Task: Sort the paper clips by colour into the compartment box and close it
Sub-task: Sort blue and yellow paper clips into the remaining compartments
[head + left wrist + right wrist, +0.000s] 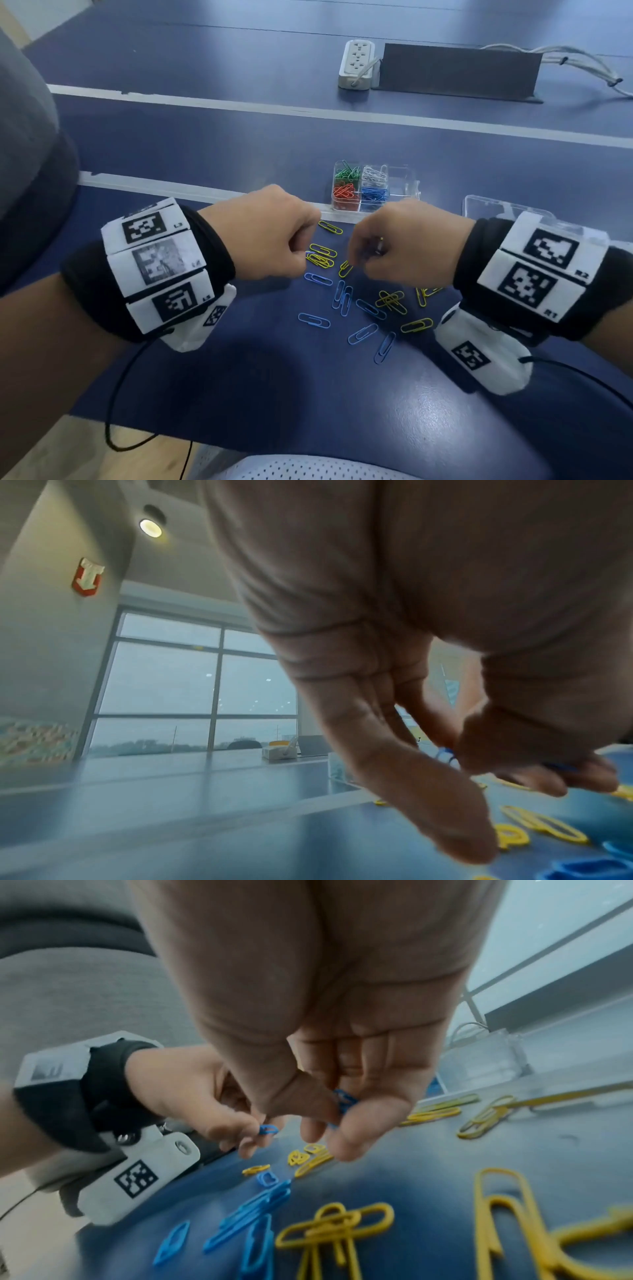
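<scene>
Left hand [270,233]: fingers curled; pinched a blue paper clip [268,1129] above the table [239,144].
Right hand [407,243]: fingers curled around blue clips [344,1100].
Compartment box [361,186]: open, beyond the hands; green, white, red, blue clips inside.
Loose clips [363,305]: blue and yellow, scattered under the hands.

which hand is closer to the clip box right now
Right. The right hand is just in front of the box, almost below its blue section; the left hand is off to the box's left, slightly farther.
</scene>
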Available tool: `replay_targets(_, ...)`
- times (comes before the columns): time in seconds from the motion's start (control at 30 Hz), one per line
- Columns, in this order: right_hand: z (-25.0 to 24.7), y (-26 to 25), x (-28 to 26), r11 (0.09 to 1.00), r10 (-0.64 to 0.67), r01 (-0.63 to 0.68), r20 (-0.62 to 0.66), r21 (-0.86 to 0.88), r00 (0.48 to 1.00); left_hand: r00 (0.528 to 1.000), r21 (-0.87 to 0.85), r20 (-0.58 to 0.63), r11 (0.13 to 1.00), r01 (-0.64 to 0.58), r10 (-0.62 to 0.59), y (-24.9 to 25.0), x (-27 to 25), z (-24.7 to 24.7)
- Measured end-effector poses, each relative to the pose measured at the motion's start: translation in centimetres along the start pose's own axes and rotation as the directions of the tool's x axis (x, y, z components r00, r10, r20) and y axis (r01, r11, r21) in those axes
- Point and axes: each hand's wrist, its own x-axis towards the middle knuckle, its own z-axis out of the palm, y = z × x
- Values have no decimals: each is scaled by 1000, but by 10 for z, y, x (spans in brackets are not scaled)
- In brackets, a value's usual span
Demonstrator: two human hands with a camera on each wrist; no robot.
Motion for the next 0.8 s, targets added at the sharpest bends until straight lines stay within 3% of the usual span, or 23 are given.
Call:
replay_targets(0.17,3,-8,0,980,-181,181,7,-81,983,996,-78,42,994,-75,78,-1,1,6)
replay_targets(0.3,6,-15,0,968,-229,227,-10,-106,973,991,-99,94,992,-82,91,-1,1,6)
replay_targets(0.43,10,-21,0,942,-279,300,145,-150,949,990,-77,115,995,-69,78,-1,0,9)
replay_targets(0.8,12,-24,-3,939,-260,302,235,-165,937,973,104,198,985,-141,118,8,9,13)
